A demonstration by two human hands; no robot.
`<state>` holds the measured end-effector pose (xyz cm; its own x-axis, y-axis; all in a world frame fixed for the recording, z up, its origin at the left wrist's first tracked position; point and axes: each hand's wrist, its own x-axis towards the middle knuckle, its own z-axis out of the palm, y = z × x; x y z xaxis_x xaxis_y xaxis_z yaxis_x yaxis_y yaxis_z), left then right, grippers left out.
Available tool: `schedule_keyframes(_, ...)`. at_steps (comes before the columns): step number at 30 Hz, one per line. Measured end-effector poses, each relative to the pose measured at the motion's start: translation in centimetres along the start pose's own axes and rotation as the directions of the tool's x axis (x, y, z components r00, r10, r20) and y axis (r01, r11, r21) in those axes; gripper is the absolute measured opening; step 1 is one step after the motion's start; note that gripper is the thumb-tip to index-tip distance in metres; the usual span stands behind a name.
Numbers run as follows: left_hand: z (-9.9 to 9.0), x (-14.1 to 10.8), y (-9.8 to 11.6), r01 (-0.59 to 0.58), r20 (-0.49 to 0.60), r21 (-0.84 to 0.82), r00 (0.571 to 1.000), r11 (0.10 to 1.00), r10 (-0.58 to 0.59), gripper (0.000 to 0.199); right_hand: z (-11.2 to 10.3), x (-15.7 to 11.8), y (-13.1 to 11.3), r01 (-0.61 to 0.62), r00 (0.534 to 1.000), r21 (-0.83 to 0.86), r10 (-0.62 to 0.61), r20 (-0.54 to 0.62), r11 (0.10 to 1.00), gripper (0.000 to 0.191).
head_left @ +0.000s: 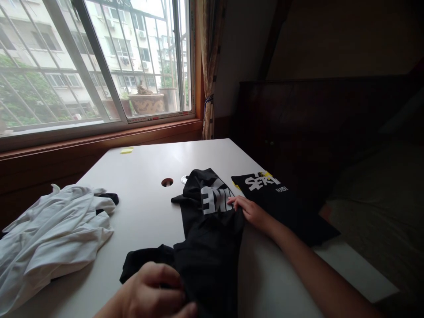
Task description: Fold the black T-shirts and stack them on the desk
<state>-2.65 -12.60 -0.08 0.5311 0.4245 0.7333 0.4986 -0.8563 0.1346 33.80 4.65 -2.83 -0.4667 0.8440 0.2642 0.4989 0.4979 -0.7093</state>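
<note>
A black T-shirt [212, 247] with large pale grey letters lies across the middle of the white table, partly folded and creased. My right hand [253, 214] grips its right edge beside the letters, the fingers bent over the cloth. At the bottom of the view my left hand [150, 291] is curled closed on the near part of the same shirt, next to a bunched black fold. The cloth inside its fingers is mostly hidden.
A folded black garment [281, 207] with white and yellow print lies on the right. Crumpled white clothes [62, 238] are heaped on the left. The white table [145, 198] has a round hole [167, 182] and a yellow paper [126, 150] near its far edge, below the window.
</note>
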Motion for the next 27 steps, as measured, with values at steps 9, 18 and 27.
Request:
schedule_keyframes(9, 2.1, 4.4, -10.0, 0.329, 0.173, -0.116, 0.936, 0.937, -0.307, 0.036, 0.0, 0.0, 0.3, 0.016, 1.0, 0.011, -0.016, -0.02, 1.0, 0.017)
schedule_keyframes(18, 4.0, 2.9, -10.3, 0.297, 0.566, 0.062, 0.776, 0.953, -0.279, 0.041, -0.8, -0.1, -1.8, 0.199, 0.978, 0.052, -0.202, 0.051, 0.979, 0.027)
schedule_keyframes(27, 2.4, 0.8, -14.8, 0.403, 0.417, 0.306, 0.758, 0.863, -0.502, 0.04, 1.7, 0.1, -4.0, 0.316, 0.924, -0.028, -0.301, 0.237, 0.948, 0.015)
